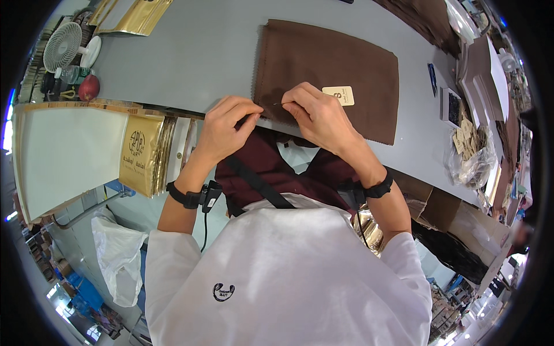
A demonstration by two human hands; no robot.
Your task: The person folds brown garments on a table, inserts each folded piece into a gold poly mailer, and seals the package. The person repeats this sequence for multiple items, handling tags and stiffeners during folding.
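Observation:
A folded brown cloth (324,56) with pinked edges lies on the grey table before me. My left hand (231,123) is at the cloth's near left corner, thumb and forefinger brought together; whether something very fine is between them cannot be made out. Thumb and forefinger of my right hand (318,116) pinch a small thin piece (277,104), too tiny to identify, just above the cloth. A cream card tag (346,95) bearing print rests on the cloth, partly behind my right hand.
Left of me are gold printed pouches (140,155), a white board (69,160), a white fan (62,46) and a red round object (89,88). At right lie a blue pen (432,80), a small box (451,107), bagged tags (469,147) and stacked sheets (482,82).

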